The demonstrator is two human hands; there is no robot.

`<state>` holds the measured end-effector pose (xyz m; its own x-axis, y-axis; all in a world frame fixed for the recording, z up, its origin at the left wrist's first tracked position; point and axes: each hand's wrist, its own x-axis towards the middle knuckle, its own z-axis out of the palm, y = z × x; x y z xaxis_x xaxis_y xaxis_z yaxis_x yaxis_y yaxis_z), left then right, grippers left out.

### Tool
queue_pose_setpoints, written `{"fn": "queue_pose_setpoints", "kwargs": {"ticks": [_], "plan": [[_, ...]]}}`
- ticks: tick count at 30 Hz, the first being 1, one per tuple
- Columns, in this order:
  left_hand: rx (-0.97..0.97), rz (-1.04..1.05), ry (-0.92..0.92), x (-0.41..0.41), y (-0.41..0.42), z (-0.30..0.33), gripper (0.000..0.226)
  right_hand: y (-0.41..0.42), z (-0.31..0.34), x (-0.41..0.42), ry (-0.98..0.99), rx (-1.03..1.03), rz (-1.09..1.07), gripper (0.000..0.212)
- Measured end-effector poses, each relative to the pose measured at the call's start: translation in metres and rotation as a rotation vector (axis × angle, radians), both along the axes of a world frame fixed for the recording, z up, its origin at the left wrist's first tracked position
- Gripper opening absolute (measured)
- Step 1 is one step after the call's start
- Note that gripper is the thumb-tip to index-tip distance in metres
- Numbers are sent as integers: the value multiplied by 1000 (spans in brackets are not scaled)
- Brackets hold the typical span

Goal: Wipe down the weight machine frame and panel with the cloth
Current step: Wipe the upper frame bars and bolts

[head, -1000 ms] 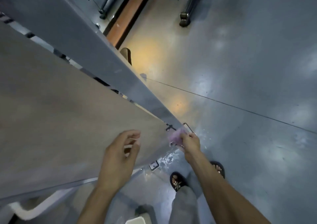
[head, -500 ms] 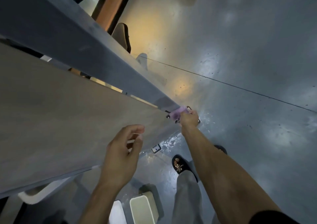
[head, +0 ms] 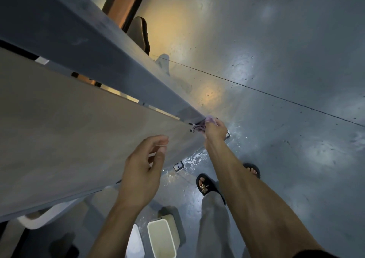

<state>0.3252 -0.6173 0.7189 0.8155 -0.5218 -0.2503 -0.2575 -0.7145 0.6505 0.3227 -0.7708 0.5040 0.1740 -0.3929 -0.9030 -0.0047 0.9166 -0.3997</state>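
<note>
**Cloth at the foot of the frame**

The view looks steeply down the side of a weight machine. The right hand [head: 215, 130] reaches far down with the arm stretched out, its fingers curled round a small crumpled lilac cloth [head: 209, 120], which it holds against the lower end of the grey-blue painted metal frame beam [head: 98, 56]. The cloth sits just where that beam meets the corner of the broad, flat pale-grey panel [head: 79, 129], touching a small dark bracket with bolts [head: 194, 128] at the panel's tip.

The left hand [head: 144, 168] hangs in front of the panel's lower edge, nearer the camera. Its fingers are loosely curled, the thumb and forefinger close together, and it holds nothing; whether it touches the panel cannot be told.

Below, the glossy grey-blue concrete floor [head: 286, 50] shows wet patches around the machine's base. The person stands on it in black open sandals [head: 205, 186], with one grey trouser leg [head: 213, 228] in view. A cream rectangular plastic bin [head: 162, 238] stands on the floor just left of the trouser leg. Farther up, beside the beam, is a dark padded seat [head: 139, 32].
</note>
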Motion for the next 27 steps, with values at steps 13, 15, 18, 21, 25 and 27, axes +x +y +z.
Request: {"fn": "queue_pose_setpoints", "kwargs": {"ticks": [13,15,18,21,25,27], "plan": [[-30,29,-36,0,3,2,22,21,77,0,-171,-285,-55,20],[-39,39,-36,-1,5,4,23,24,84,-5,-196,-364,-15,20],[-53,60,-44,-2,9,8,23,22,92,-7,-146,-348,-1,17],[-91,79,-51,-5,10,12,23,17,118,-6,-209,-391,-10,19],[-102,93,-54,-10,10,13,24,22,150,-8,-407,-478,3,20],[-101,97,-60,-13,9,16,24,24,147,-12,-332,-472,11,19]]}}
